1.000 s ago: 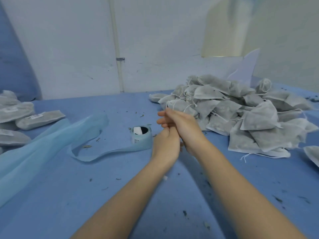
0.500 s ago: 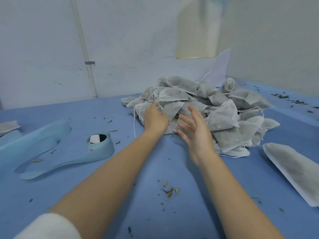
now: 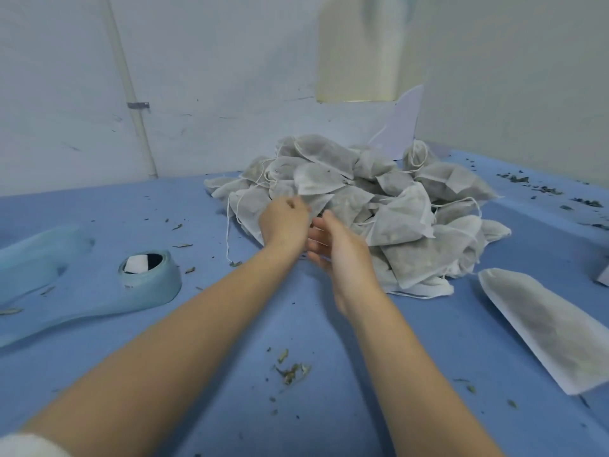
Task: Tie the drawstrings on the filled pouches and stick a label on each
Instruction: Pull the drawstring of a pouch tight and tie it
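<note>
white pouches (image 3: pixel 362 206) — left grip (image 3: pixel 285 222) touching

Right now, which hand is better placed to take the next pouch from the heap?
The left hand: its curled fingers already touch a pouch at the near edge of the heap. The right hand is open beside it, holding nothing.

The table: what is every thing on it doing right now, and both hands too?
Pile of pouches: heaped, drawstrings loose.
Single pouch: lying flat, apart from the pile.
Label roll: on its side, strip unrolled leftward.
Left hand: fingers curled at the pile's edge.
Right hand: open, beside the pile.
Table: strewn with herb bits.
</note>
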Action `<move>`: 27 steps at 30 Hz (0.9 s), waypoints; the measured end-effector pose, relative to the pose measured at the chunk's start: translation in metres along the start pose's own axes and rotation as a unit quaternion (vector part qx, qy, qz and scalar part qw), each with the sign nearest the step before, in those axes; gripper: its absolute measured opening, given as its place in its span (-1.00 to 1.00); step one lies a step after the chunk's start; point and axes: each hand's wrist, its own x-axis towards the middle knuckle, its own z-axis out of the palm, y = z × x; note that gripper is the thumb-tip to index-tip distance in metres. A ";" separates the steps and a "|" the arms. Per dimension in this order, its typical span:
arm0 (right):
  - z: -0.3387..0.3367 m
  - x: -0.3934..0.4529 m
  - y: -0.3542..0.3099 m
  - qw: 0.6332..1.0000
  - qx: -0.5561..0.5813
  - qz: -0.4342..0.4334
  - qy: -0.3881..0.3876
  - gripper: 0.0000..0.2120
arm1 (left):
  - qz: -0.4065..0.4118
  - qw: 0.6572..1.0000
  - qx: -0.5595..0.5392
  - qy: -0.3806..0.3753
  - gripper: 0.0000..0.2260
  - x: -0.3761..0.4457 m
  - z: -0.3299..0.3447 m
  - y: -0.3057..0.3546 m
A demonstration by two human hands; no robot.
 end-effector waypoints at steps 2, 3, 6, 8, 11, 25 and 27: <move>-0.001 -0.002 0.000 1.000 -0.023 -0.010 -0.016 -0.72 | 0.047 0.998 0.030 -0.015 -0.74 -0.020 -0.004 0.002; -0.001 -0.004 -0.002 0.999 -0.024 -0.011 -0.019 -0.70 | 0.071 0.996 0.042 -0.017 -0.74 -0.029 -0.008 0.003; -0.003 -0.007 -0.005 0.999 -0.038 -0.004 -0.022 -0.65 | 0.139 0.986 0.095 -0.004 -0.75 -0.049 -0.025 0.003; -0.003 -0.011 -0.005 0.999 -0.040 0.015 -0.033 -0.62 | 0.176 0.974 0.144 -0.002 -0.73 -0.062 -0.035 0.002; -0.002 -0.016 -0.005 0.997 -0.040 0.043 -0.051 -0.66 | 0.230 0.950 0.211 -0.016 -0.72 -0.080 -0.042 -0.001; -0.003 -0.036 -0.014 0.969 -0.012 0.052 -0.242 -0.83 | 0.395 0.892 0.212 0.058 -0.71 -0.089 -0.098 0.009; -0.005 -0.038 -0.014 0.967 -0.035 0.060 -0.244 -0.78 | 0.414 0.880 0.233 0.014 -0.58 -0.084 -0.101 0.010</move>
